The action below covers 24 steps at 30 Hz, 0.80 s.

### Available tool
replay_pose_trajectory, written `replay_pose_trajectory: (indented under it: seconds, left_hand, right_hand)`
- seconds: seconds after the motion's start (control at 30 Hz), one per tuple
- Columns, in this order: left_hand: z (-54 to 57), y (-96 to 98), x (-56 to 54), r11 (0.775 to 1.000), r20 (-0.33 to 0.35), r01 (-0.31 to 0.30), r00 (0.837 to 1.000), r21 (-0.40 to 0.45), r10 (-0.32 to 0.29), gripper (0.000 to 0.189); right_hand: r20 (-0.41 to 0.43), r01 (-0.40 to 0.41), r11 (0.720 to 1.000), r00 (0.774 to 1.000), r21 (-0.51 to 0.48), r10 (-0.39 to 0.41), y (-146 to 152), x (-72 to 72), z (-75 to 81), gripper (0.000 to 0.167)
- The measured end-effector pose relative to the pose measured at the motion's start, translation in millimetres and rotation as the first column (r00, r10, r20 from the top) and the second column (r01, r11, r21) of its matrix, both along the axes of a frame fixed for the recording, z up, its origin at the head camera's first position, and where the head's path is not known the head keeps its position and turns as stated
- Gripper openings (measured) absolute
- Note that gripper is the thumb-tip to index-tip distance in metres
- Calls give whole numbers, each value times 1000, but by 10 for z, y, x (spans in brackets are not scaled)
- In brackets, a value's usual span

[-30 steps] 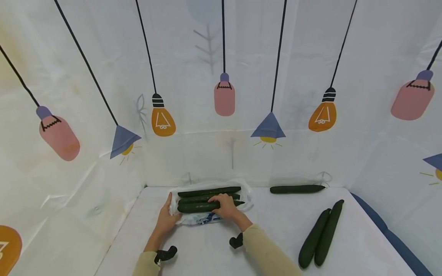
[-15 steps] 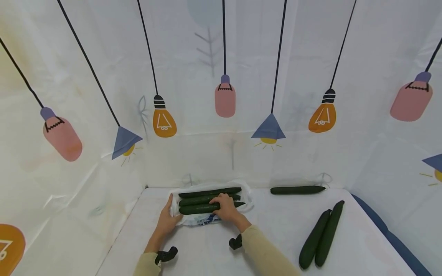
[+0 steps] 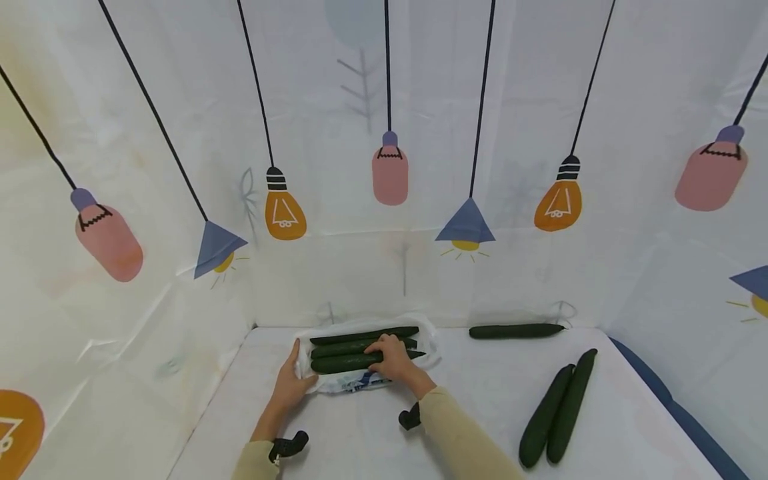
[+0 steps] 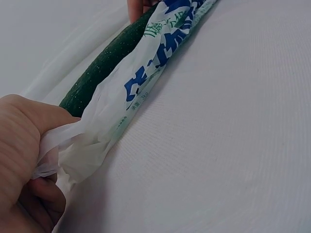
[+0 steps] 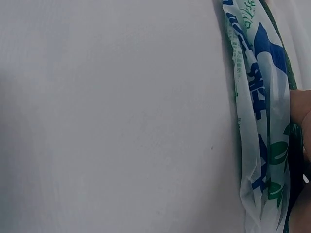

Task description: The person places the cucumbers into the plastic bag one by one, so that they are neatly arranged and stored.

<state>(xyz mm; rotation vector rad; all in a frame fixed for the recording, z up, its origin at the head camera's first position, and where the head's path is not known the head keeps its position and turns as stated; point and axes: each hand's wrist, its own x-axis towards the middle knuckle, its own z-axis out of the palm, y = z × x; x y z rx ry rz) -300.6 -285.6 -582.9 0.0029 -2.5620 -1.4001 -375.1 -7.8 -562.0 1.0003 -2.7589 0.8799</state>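
Observation:
A white plastic bag [image 3: 429, 340] with blue and green print lies at the back of the table, holding three dark green cucumbers side by side: a front one [image 3: 339, 364], a middle one [image 3: 336, 350] and a back one [image 3: 363, 335]. My left hand [image 3: 289, 385] pinches the bag's left end; in the left wrist view the film of the bag [image 4: 129, 85] runs between thumb and curled fingers. My right hand [image 3: 393, 360] holds the front cucumber near its right end, fingers bent over it. In the right wrist view the printed bag side [image 5: 257, 107] partly hides that hand [image 5: 302, 114].
Another cucumber [image 3: 516, 331] lies against the back wall to the right of the bag. Two more cucumbers [image 3: 545, 415] [image 3: 573, 407] touch each other near the table's right side. White sheeting [image 3: 360, 280] with printed lamps encloses the table [image 3: 468, 400].

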Motion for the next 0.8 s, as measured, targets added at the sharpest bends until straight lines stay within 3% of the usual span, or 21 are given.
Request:
replay_pose_trajectory:
  seconds: [0.6, 0.8]
  left_hand:
    - [2, 10, -21, 1000, 18, -6, 1000, -7, 6, 102]
    - [-4, -3, -15, 1000, -29, -6, 1000, -21, 5, 99]
  right_hand:
    - [-61, 7, 999, 998, 47, -4, 30, 5, 40, 31]
    - [-68, -20, 999, 997, 40, 23, 120, 42, 108, 24]
